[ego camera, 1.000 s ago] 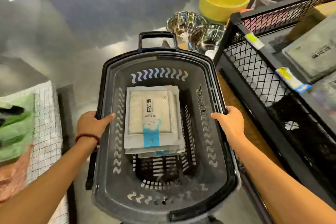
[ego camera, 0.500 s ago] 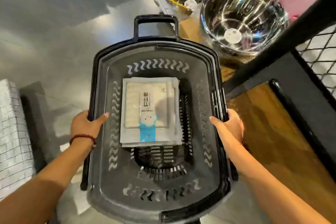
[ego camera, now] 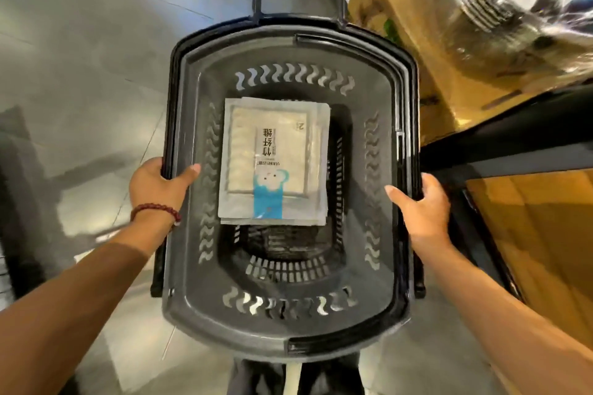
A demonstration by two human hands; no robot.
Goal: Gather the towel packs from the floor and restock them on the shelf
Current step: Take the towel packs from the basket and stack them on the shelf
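A dark grey shopping basket (ego camera: 288, 324) fills the middle of the view, its black pull handle at the far end. Inside lies a flat stack of towel packs (ego camera: 276, 157), pale with a blue strip and black characters on the top one. My left hand (ego camera: 157, 183) grips the basket's left rim, thumb over the inner edge. Gripping the right rim in the same way is my right hand (ego camera: 420, 205). The black shelf (ego camera: 500, 138) runs along the right side.
A cardboard box (ego camera: 401, 26) sits at the upper right beside the basket. A shiny steel bowl (ego camera: 513, 0) blurs the top right corner. Wooden boards (ego camera: 539, 228) lie low on the right. Grey polished floor (ego camera: 90, 58) spreads to the left.
The basket has come lower and closer to the floor with both hands still on its rims. The steel bowls and shelf have slid up and right in the view; the cardboard box has appeared.
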